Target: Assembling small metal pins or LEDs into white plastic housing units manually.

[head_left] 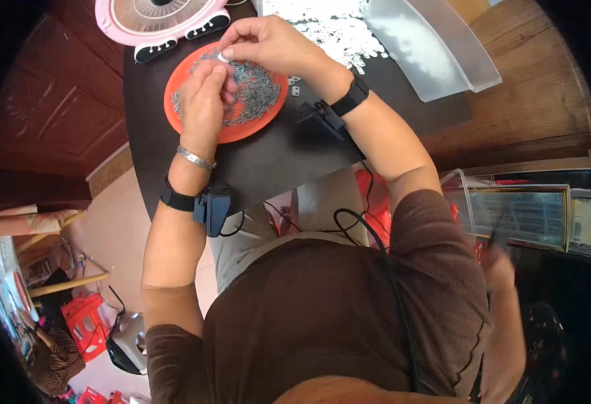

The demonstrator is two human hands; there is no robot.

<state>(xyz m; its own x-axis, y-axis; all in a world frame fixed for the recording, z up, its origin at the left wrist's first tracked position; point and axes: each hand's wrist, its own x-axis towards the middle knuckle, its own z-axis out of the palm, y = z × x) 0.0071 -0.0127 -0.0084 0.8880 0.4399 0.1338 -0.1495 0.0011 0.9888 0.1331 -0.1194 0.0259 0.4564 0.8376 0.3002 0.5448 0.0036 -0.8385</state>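
Over an orange plate (227,136), my two hands meet at a small white plastic piece (222,58). The thumb and index finger of my right hand (268,44) pinch that piece. My left hand (205,93) is closed just below it, fingers curled; whatever they grip is too small to make out. Many small grey screw-like pieces (258,94) lie loose in the plate. Beyond my right hand spreads a heap of flat white plastic pieces (339,39), and a few stray ones lie beside the plate.
A pink fan (164,20) stands at the table's far left. At the far right lies a translucent plastic bin (425,50). Cables (349,219) hang near my lap below the dark table (275,161). Another person's arm (507,330) shows at lower right.
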